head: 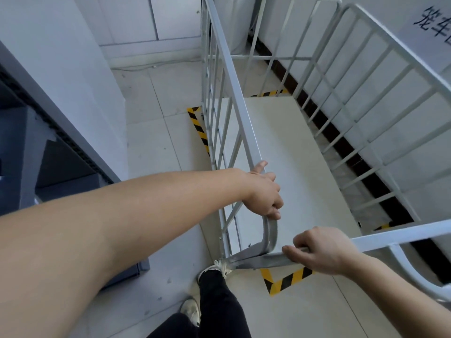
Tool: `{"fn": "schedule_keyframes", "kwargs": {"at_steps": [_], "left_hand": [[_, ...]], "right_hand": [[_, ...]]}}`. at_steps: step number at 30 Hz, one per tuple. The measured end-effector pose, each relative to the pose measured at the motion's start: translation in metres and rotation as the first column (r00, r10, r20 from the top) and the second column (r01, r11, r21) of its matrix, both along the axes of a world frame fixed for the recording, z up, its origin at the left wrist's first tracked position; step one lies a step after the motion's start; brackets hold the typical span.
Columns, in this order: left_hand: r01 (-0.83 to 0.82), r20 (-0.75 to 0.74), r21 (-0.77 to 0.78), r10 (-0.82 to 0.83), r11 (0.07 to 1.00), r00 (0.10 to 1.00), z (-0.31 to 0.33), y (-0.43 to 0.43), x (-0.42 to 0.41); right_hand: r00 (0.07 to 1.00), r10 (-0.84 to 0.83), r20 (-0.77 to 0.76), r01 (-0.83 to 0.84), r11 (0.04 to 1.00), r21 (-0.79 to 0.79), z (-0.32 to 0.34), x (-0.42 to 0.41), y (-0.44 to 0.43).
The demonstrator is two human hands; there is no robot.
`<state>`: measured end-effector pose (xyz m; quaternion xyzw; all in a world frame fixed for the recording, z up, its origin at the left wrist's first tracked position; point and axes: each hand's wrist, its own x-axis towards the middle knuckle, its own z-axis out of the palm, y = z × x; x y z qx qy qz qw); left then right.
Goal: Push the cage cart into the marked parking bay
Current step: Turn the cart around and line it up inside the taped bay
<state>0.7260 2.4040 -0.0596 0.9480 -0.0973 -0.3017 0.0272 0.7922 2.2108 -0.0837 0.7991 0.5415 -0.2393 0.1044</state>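
The cage cart (pixel 234 84) is a white metal frame with barred sides and a pale flat deck (pixel 288 167). It fills the middle and right of the view. My left hand (pixel 264 191) is closed around the near end of its left top rail, at the rounded corner. My right hand (pixel 322 250) grips the near horizontal rail. Yellow-and-black striped tape (pixel 285 280) marks the parking bay on the floor: one corner shows just below the near rail, another strip (pixel 199 128) runs along the cart's left side, and a short piece (pixel 269 93) lies at the far end.
A white wall with a dark skirting (pixel 341 142) runs close along the cart's right side, with a paper sign (pixel 434 23) on it. A grey shelf unit (pixel 36 142) stands at the left. My feet and a dark trouser leg (pixel 217 296) are at the cart's near left corner.
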Motion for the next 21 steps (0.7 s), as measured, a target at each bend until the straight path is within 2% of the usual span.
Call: {"fn": "schedule_keyframes", "kwargs": {"at_steps": [21], "left_hand": [[-0.016,0.000,-0.013,0.016,1.000,1.000,0.0008,-0.0008,-0.0007]], "right_hand": [[1.000,0.014,0.012,-0.014,1.000,0.004,0.0020,-0.0047,0.0008]]}}
